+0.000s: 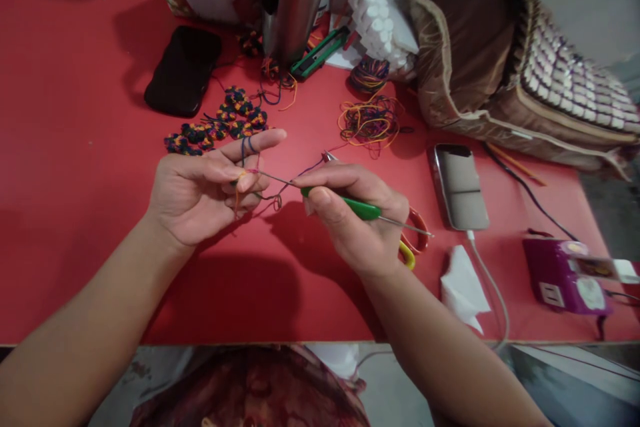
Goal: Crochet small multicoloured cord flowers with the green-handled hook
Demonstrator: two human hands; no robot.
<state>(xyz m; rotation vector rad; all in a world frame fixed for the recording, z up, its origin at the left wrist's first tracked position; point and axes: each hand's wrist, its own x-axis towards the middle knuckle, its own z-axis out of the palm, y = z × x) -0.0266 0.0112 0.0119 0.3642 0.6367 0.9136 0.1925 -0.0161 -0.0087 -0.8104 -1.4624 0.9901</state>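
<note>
Right hand grip closed on crochet hook, half-hiding scissors; left hand pinches yarn.

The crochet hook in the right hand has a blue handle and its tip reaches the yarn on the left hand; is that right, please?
The crochet hook has a green handle, not blue, as the head view shows; it is in the right hand, its tip reaching the yarn on the left hand.

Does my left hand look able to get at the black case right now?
Probably not freely: the left hand pinches yarn looped round its forefinger. Otherwise only the crochet pieces lie between it and the black case.
</note>
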